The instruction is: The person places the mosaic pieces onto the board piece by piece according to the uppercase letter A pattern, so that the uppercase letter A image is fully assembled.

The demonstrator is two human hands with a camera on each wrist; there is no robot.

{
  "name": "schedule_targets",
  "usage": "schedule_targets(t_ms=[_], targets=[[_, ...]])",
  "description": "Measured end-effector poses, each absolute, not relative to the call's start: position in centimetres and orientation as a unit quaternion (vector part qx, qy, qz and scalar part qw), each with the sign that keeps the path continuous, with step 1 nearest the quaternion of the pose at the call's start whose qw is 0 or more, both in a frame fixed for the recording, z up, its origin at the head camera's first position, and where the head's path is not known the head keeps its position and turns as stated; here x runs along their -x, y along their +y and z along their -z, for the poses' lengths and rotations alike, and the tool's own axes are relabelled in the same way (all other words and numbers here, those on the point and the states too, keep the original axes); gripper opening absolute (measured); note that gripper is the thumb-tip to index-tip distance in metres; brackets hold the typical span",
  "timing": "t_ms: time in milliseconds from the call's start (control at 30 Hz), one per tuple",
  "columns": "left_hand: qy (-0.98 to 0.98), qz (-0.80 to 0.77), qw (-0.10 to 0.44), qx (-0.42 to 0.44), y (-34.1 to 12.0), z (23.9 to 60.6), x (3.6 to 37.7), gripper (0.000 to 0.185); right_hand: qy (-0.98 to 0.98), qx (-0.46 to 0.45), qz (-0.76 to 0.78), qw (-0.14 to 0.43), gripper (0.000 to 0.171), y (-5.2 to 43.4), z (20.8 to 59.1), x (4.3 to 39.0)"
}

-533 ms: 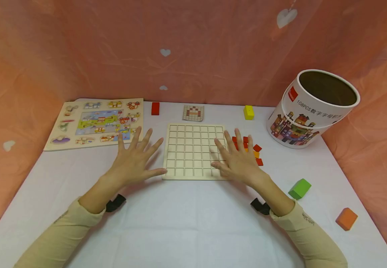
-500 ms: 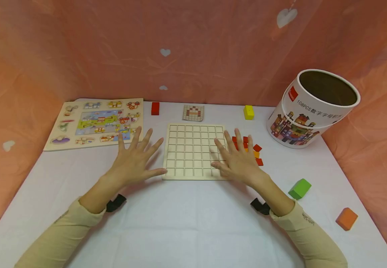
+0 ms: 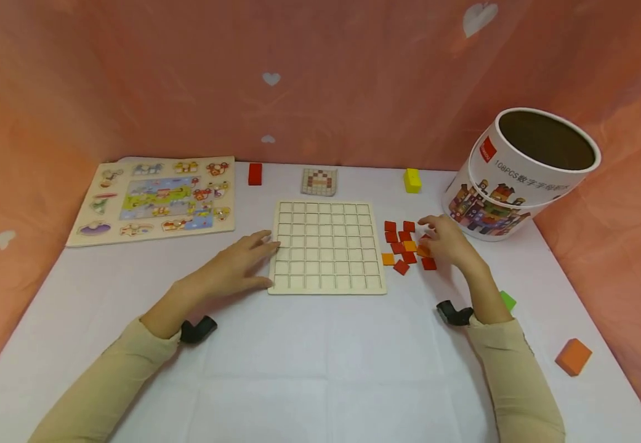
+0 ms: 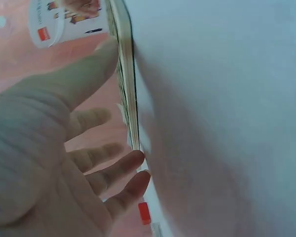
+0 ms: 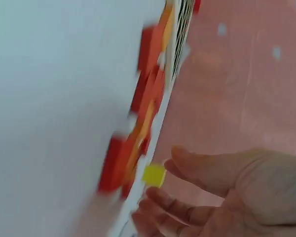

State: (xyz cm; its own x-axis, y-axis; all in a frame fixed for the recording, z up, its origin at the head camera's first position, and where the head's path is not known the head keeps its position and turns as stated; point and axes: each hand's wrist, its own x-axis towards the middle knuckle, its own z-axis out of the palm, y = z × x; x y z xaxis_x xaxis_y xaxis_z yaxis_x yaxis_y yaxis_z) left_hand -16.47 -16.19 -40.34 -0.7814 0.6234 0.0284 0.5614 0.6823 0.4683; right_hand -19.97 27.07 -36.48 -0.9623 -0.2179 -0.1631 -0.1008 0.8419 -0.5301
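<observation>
A wooden grid board (image 3: 326, 246) with bare cells lies flat in the middle of the white table. My left hand (image 3: 242, 261) rests at its left edge, straight fingers and thumb touching the rim. The left wrist view shows that hand (image 4: 64, 163) against the board's edge (image 4: 126, 89). Several small red and orange tiles (image 3: 403, 246) lie loose just right of the board. My right hand (image 3: 447, 243) hovers at the right side of this pile, fingertips among the tiles. In the right wrist view its fingers (image 5: 187, 212) are loosely bent and apart, with nothing between them, beside the tiles (image 5: 148, 98).
An animal peg puzzle (image 3: 156, 200) lies at the back left. A red block (image 3: 255, 173), a pattern card (image 3: 319, 182) and a yellow block (image 3: 412, 180) sit along the back. A tilted cardboard tub (image 3: 514, 178) stands back right. A green block (image 3: 507, 300) and an orange block (image 3: 572, 357) lie front right.
Both hands were spread over the board's two sides. The left has dropped to its left edge. The right has moved right to the tile pile, uncovering the tiles.
</observation>
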Motion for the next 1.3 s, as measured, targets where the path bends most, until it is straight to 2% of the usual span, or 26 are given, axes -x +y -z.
schedule_targets(t_ms=[133, 400, 733, 867, 1033, 1300], targets=[[0.902, -0.262, 0.077, -0.335, -16.3, 40.8, 17.1, 0.068, 0.945, 0.051, 0.304, 0.111, 0.034, 28.5, 36.8, 20.6], [0.868, -0.362, 0.117, -0.32, -16.5, 41.6, 17.1, 0.061, 0.938, 0.042, 0.322, 0.119, 0.028, 28.6, 37.6, 20.6], [0.853, -0.401, 0.102, -0.318, -16.7, 42.7, 17.6, 0.052, 0.933, 0.031, 0.34, 0.117, 0.023, 28.8, 37.9, 20.7], [0.851, -0.407, 0.112, -0.313, -16.8, 42.8, 17.7, 0.047, 0.934, 0.042, 0.344, 0.09, 0.018, 28.4, 37.5, 21.2], [0.854, -0.407, 0.118, -0.302, -16.9, 42.6, 17.4, 0.043, 0.916, 0.091, 0.385, 0.071, 0.02, 25.7, 37.0, 23.3], [0.85, -0.412, 0.12, -0.305, -16.7, 42.6, 17.4, 0.042, 0.862, 0.181, 0.456, 0.127, 0.021, 17.9, 37.1, 28.2]])
